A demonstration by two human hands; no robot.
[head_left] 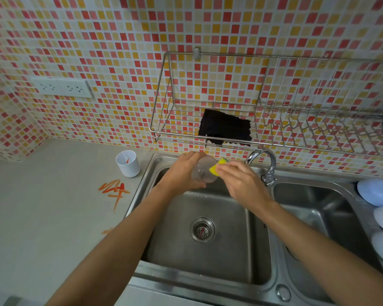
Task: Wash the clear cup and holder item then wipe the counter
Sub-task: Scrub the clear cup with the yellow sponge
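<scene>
Cup (205,171) scrubbed over the sink (208,272).
Left hand (181,173) wraps it; right hand (241,182) pinches a sponge (217,167) at its rim.

Clear cup (205,171) and yellow sponge (217,167) in hands over the sink (208,257)

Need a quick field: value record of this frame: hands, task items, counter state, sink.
left hand: holds the clear plastic cup over the left sink basin
right hand: presses a yellow sponge at the cup's mouth
holder: white cylindrical holder upright on the grey counter, red streak inside
counter: orange-red smears left of the sink
tap: no water visible
rack: dark cloth in the wire wall rack
</scene>
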